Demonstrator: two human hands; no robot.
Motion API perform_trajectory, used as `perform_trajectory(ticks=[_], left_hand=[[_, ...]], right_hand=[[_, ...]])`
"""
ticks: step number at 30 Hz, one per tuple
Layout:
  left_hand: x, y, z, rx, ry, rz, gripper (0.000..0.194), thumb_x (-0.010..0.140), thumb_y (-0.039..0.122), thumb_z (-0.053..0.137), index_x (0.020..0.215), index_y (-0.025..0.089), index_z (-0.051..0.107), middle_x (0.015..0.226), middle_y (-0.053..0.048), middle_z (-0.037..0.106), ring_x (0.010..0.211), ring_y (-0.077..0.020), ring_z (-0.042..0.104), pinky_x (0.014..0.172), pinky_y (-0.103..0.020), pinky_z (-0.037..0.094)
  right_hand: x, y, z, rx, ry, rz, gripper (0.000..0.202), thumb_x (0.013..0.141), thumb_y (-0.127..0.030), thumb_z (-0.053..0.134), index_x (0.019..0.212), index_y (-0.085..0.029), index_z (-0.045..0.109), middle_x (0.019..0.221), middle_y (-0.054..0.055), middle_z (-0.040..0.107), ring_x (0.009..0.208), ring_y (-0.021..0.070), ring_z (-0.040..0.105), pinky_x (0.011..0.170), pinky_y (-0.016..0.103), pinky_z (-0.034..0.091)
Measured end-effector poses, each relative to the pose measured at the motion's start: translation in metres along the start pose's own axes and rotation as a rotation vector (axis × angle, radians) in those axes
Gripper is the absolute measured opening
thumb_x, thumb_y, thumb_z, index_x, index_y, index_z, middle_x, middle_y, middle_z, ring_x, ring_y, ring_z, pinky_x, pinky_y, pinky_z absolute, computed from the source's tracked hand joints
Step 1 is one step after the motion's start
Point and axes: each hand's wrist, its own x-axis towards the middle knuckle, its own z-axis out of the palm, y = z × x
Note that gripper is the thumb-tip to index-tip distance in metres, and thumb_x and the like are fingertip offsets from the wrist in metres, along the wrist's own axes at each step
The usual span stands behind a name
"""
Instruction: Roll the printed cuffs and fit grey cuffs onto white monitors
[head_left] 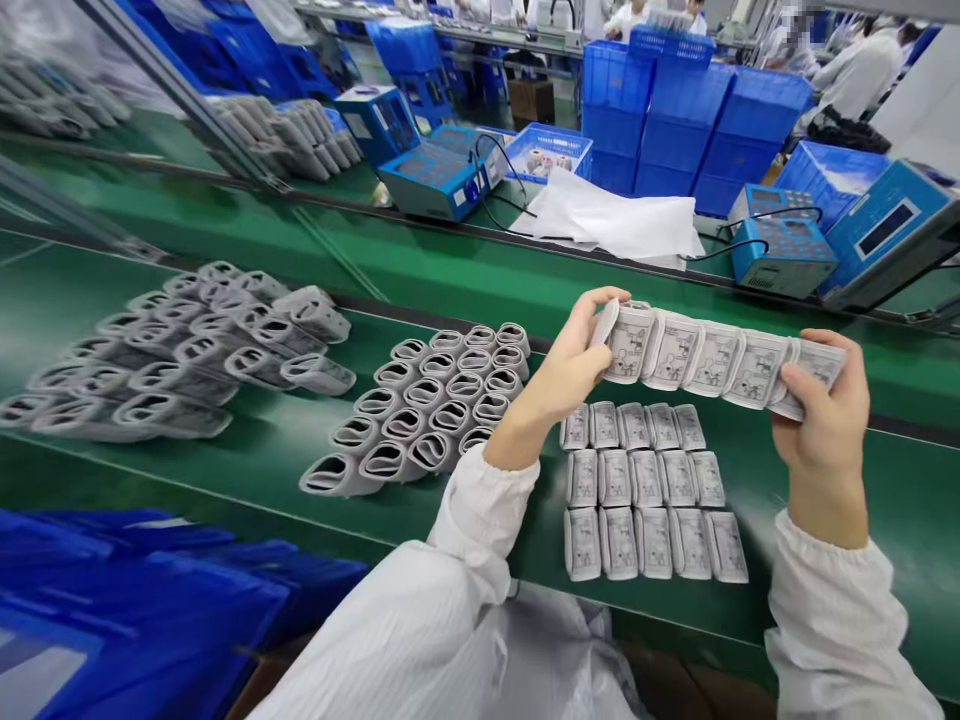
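Observation:
Between my two hands stretches a row of several rolled grey cuffs (712, 355), pressed side by side with their printed faces toward me. My left hand (574, 355) grips the row's left end, thumb in front and fingers behind. At the other end my right hand (829, 420) clasps the last roll the same way. Just below the held row, more flat rolled cuffs (645, 480) lie in three neat rows on the green work surface. Left of my left forearm, a group of rolled cuffs (427, 395) stands on end, their open coils facing up.
A larger heap of rolls (165, 350) lies at the left. Behind a raised ledge are blue test devices (431, 175), a white sheet (615, 215) and stacked blue crates (652, 120). Blue bins (150, 610) stand at lower left. People in white work in the background.

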Motion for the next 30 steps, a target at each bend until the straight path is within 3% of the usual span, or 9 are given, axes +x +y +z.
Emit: perform_trajectory(ticks=[5, 15, 23, 30], left_hand=[[-0.005, 0.010, 0.006, -0.079, -0.015, -0.064, 0.077, 0.062, 0.011, 0.060, 0.135, 0.029, 0.050, 0.138, -0.007, 0.069, 0.105, -0.0227, 0.073, 0.061, -0.022, 0.049], [-0.009, 0.018, 0.006, -0.108, -0.045, -0.092, 0.078, 0.068, 0.015, 0.062, 0.142, 0.034, 0.046, 0.117, -0.002, 0.064, 0.087, -0.0164, 0.062, 0.072, -0.029, 0.060], [-0.008, 0.018, 0.002, -0.086, -0.044, -0.087, 0.078, 0.068, 0.016, 0.062, 0.143, 0.035, 0.046, 0.121, -0.003, 0.064, 0.093, -0.0188, 0.066, 0.077, -0.034, 0.067], [-0.009, 0.017, 0.001, -0.094, -0.049, -0.093, 0.080, 0.069, 0.015, 0.061, 0.145, 0.035, 0.044, 0.127, -0.004, 0.065, 0.096, -0.0196, 0.068, 0.082, -0.038, 0.070]], right_hand=[[-0.001, -0.002, -0.001, 0.048, 0.024, 0.035, 0.045, 0.066, -0.041, 0.100, 0.105, -0.035, 0.078, 0.093, 0.003, 0.068, 0.079, 0.0268, 0.063, 0.068, 0.049, 0.061], [0.001, 0.000, -0.003, 0.125, 0.017, 0.069, 0.042, 0.065, -0.036, 0.099, 0.103, -0.031, 0.082, 0.089, 0.003, 0.070, 0.076, 0.0218, 0.064, 0.056, 0.035, 0.053], [0.001, 0.001, -0.003, 0.125, -0.005, 0.071, 0.039, 0.066, -0.037, 0.097, 0.103, -0.033, 0.084, 0.090, 0.004, 0.071, 0.075, 0.0233, 0.065, 0.055, 0.039, 0.061], [0.000, -0.001, -0.001, 0.129, -0.008, 0.050, 0.040, 0.067, -0.036, 0.096, 0.103, -0.030, 0.081, 0.091, 0.004, 0.071, 0.075, 0.0237, 0.067, 0.067, 0.046, 0.067]])
